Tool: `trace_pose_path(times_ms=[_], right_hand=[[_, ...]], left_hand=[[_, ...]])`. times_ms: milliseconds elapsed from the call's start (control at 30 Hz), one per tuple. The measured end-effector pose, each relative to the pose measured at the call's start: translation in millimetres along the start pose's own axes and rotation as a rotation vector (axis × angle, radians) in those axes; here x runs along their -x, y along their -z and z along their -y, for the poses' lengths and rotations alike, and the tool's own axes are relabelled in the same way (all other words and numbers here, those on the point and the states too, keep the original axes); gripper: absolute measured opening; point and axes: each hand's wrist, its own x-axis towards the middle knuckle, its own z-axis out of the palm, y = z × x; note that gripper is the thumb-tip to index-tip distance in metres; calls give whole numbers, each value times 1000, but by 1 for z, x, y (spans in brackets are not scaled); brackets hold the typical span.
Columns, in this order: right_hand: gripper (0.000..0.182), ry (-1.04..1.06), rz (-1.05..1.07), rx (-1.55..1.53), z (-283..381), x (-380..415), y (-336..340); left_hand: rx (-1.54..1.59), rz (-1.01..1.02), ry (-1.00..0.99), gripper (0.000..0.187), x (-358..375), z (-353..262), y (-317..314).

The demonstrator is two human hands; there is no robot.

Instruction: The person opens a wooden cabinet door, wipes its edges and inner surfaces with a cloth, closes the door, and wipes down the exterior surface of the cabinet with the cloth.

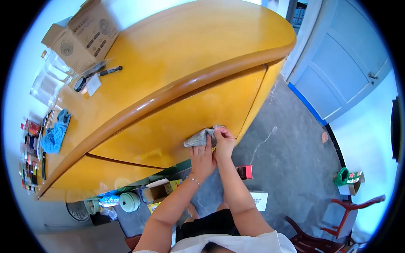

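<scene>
A grey textured cloth (197,138) is bunched at the front panel of a yellow wooden cabinet (168,130), below its rounded brown edge. My left hand (202,159) has its fingers on the lower side of the cloth, gripping it. Close beside it, my right hand (225,143) pinches the right end of the cloth between thumb and fingers. The two hands nearly meet at the wrists. A bracelet (193,180) circles my left wrist. Part of the cloth is hidden behind my fingers.
On the cabinet top are a cardboard box (86,40), a black marker (111,71), clear containers (46,88) and a blue cloth (56,133). Below stand a green lidded pot (129,202) and an open carton (158,192). A wooden chair (346,215) and a door (341,55) are at right.
</scene>
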Motion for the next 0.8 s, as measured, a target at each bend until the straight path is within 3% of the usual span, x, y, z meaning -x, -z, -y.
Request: trace_pose_path(times_ms=[100,300,400,533,700,800], right_hand=[[5,-6,-71,-78,-32,-18,41],[6,-83,-202,-210,-55,-60,95],[6,-63,-140,-102,-45,-68,101],[8,83,65,124,-34,-74,100],[10,16,-52,69,-44,-69,104],[10,42,-3,70,-31,-68,94]], left_hand=[[-6,75,-25,63,7,-3,-11],[-95,414,-211,56,6,4,-64],[-189,388,-253,55,4,1,-84],[-150,310,-163,54,0,-14,-97],[-134,284,-94,52,6,-18,-108],[-85,432,3,52,-4,-26,-92]])
